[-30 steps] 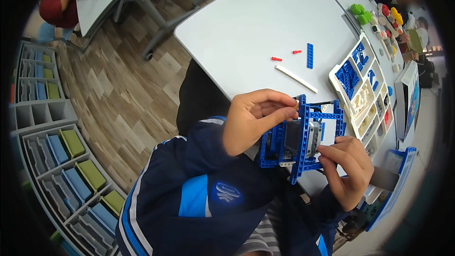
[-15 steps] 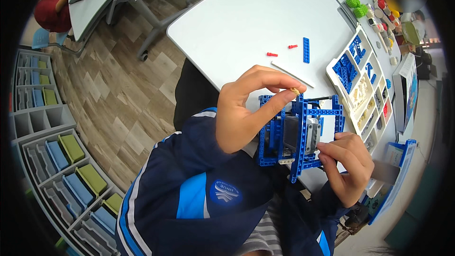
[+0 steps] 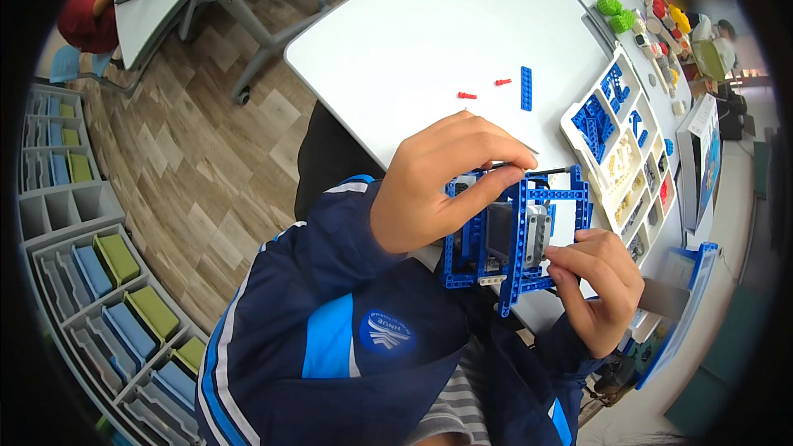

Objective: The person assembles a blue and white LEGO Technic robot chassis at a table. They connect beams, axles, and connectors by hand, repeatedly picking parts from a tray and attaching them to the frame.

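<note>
A blue model (image 3: 514, 231) built of toy building beams stands upright at the near edge of the white table (image 3: 396, 49), close to my body. Inside it sits a dark and grey block-shaped part (image 3: 500, 231). My left hand (image 3: 450, 177) pinches thumb and forefinger at the top of the model's upright beam; its fingertips cover whatever small piece they hold now. My right hand (image 3: 601, 285) grips the model's right side, with thumb and forefinger at the light grey beam (image 3: 537, 235). Black axles run along the model's upper edge.
Two red pegs (image 3: 467, 96) and a blue plate (image 3: 526, 88) lie beyond the model. A white sorting tray (image 3: 570, 126) with blue, tan and grey parts stands to the right. Green pieces (image 3: 609, 7) lie farther back, near another person. Storage trays (image 3: 116, 258) are on the left.
My left fingertips have closed down onto the beam's top, hiding the small tan piece that showed between them. The whole view has shifted slightly; my right hand keeps its hold.
</note>
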A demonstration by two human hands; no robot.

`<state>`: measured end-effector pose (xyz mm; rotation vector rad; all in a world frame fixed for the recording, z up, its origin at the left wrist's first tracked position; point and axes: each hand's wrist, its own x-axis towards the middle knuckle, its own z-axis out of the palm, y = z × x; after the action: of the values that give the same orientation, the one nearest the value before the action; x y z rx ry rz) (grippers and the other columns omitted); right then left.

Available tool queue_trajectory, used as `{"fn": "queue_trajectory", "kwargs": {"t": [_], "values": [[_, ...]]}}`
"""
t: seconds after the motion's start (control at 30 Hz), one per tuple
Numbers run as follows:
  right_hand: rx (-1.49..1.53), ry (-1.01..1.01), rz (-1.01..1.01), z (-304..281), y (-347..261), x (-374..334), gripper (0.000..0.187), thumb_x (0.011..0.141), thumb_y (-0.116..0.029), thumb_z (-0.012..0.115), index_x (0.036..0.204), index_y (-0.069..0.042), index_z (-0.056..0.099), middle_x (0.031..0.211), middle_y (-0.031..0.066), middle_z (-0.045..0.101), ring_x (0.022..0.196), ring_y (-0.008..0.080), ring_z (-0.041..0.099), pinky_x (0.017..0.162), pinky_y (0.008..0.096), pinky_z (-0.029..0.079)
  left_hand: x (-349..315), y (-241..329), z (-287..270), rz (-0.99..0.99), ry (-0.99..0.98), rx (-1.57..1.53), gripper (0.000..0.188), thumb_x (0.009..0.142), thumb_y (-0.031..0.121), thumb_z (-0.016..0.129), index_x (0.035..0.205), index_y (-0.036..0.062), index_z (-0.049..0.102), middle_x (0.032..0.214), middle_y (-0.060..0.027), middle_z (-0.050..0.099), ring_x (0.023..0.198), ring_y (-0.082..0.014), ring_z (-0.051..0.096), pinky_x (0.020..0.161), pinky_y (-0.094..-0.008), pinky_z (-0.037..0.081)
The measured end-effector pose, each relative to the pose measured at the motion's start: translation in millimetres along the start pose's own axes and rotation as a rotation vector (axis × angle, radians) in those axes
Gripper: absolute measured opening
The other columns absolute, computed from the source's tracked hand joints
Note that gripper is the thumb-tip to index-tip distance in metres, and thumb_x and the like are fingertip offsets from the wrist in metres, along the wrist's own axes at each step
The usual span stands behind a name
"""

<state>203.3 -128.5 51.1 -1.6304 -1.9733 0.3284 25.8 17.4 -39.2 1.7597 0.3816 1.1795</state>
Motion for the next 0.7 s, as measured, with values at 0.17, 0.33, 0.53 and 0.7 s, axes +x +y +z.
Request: {"fn": "queue_trajectory", "kwargs": {"t": [0.17, 0.33, 0.53, 0.7], "values": [[0.007, 0.008, -0.004, 0, 0, 1, 0.030, 0.067, 0.005, 0.080, 0.096, -0.001, 0.075, 0.075, 0.0091, 0.066, 0.070, 0.0257, 0.063, 0.077, 0.0397, 0.054, 4, 1, -1, 0.045, -0.025, 0.024, 0.016, 0.081, -0.006, 0.073, 0.096, -0.0009, 0.072, 0.096, -0.0115, 0.071, 0.089, -0.0224, 0.068, 0.081, -0.0320, 0.053], [-0.005, 0.017, -0.004, 1, 0, 0, 0.029, 0.068, 0.005, 0.079, 0.096, -0.001, 0.074, 0.074, 0.0089, 0.065, 0.069, 0.0260, 0.063, 0.077, 0.0401, 0.054, 8, 1, -1, 0.007, -0.044, -0.011, 0.015, 0.081, -0.007, 0.073, 0.095, -0.0016, 0.071, 0.093, -0.0108, 0.070, 0.086, -0.0211, 0.069, 0.080, -0.0318, 0.054], [-0.020, 0.012, -0.015, 0, -1, 1, 0.029, 0.068, 0.005, 0.079, 0.096, -0.001, 0.074, 0.074, 0.0085, 0.064, 0.069, 0.0253, 0.062, 0.077, 0.0394, 0.054, 18, -1, -8, 0.015, -0.151, -0.007, 0.013, 0.083, -0.005, 0.071, 0.095, -0.0011, 0.069, 0.092, -0.0099, 0.069, 0.084, -0.0225, 0.068, 0.086, -0.0335, 0.053], [-0.014, 0.012, -0.012, 0, -1, 2, 0.029, 0.069, 0.005, 0.079, 0.096, -0.001, 0.074, 0.074, 0.0079, 0.064, 0.069, 0.0245, 0.063, 0.077, 0.0385, 0.054, 29, -7, -20, 0.075, -0.299, -0.006, 0.009, 0.088, 0.001, 0.069, 0.096, -0.0007, 0.068, 0.093, -0.0101, 0.066, 0.086, -0.0230, 0.065, 0.086, -0.0342, 0.051]]}}
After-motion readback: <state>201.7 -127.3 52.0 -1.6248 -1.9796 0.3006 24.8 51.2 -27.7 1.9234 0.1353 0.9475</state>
